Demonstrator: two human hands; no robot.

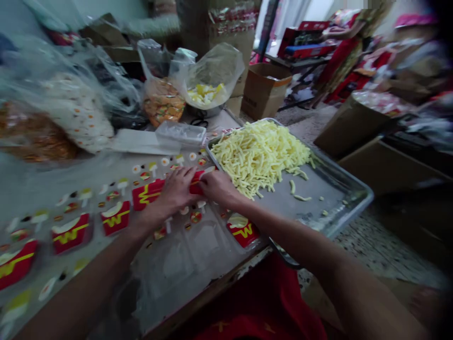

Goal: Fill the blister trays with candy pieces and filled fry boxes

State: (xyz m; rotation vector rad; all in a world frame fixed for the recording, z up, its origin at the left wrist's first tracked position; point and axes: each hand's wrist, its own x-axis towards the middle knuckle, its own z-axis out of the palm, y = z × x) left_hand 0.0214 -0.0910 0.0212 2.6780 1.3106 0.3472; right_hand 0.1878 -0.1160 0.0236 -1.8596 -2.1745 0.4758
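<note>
My left hand [179,186] curls over a red fries carton [197,183], its fingers close together. Against the carton's right end, my right hand [217,184] is closed with the fingertips turned down; its grip is partly hidden. Just left of them lies another red carton [146,193] with a yellow W. More such cartons, one of them a red carton [116,218], sit in clear plastic trays among small toy-like food pieces [113,194]. Beyond my right hand, pale yellow fry-shaped sticks [262,153] are heaped on a metal tray [332,189].
Clear bags of small pieces [164,101] stand along the table's back, beside a bag-lined bowl [208,97] and a clear plastic box [182,133]. Cardboard boxes [264,92] stand on the floor behind. Another person [345,47] is at the back right.
</note>
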